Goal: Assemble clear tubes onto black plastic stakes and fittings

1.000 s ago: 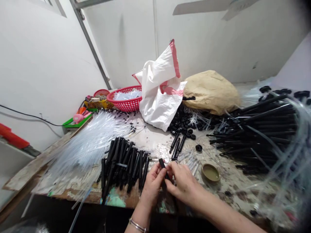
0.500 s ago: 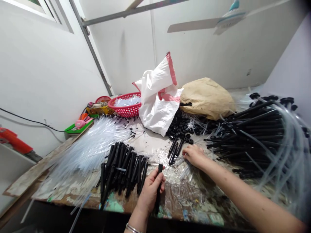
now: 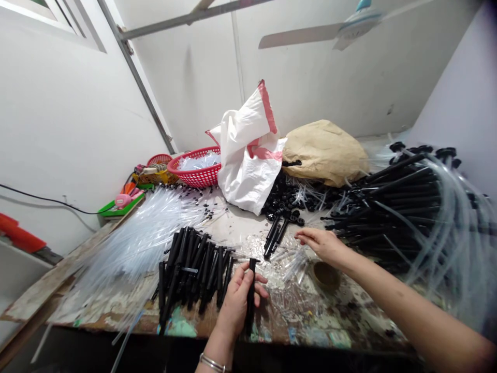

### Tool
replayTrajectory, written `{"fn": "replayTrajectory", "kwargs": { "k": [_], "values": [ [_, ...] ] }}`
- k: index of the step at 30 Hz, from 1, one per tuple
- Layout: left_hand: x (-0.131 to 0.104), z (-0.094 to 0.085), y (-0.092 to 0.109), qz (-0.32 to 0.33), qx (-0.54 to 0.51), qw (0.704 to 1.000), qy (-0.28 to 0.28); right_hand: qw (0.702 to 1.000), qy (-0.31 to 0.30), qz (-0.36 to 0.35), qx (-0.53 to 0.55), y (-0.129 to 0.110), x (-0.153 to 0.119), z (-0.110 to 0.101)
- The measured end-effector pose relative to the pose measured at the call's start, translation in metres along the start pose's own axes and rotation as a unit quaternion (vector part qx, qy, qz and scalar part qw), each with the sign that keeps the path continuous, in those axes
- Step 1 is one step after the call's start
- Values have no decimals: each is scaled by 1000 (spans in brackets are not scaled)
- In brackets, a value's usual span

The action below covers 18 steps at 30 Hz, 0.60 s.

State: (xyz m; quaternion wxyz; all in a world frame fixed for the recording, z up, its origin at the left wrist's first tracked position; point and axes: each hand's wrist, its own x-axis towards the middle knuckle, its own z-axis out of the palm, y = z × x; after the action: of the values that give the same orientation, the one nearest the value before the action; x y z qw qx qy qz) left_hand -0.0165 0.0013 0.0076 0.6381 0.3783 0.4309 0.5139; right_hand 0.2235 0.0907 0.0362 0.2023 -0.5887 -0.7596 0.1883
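Observation:
My left hand grips a black plastic tube upright, between thumb and fingers; a small side spout shows at the tube's top. To its left, a bundle of similar black tubes lies near the table's front edge. My right hand hovers over the right part of the table, thumb and fingertips pinched together; whatever is between them is too small to make out. Below that hand are thin clear plastic pieces and a small round dish. A few longer black tubes lie just left of its fingertips.
Long clear tubes spread over the left side. A white sack, a red basket of clear parts and a tan sack stand behind. On the right is a large pile of black tubes. A fan hangs above.
My right hand has lifted off the clear pieces and shifted slightly right, uncovering the round dish. The fingers of my left hand have loosened and spread a little around the black tube.

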Motion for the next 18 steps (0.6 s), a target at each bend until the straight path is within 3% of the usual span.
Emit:
{"fn": "replayTrajectory", "kwargs": {
  "k": [8, 13, 18],
  "values": [
    [1, -3, -4, 1, 19, 1000, 10, 990, 35, -54, -128, 25, -62, -23],
    [1, -3, -4, 7, 34, 999, 5, 975, 4, -73, -208, 11, -70, -23],
    [0, -3, -5, 6, 41, 999, 17, 977, -4, -83, -196, 9, -71, -23]
  ]
}}
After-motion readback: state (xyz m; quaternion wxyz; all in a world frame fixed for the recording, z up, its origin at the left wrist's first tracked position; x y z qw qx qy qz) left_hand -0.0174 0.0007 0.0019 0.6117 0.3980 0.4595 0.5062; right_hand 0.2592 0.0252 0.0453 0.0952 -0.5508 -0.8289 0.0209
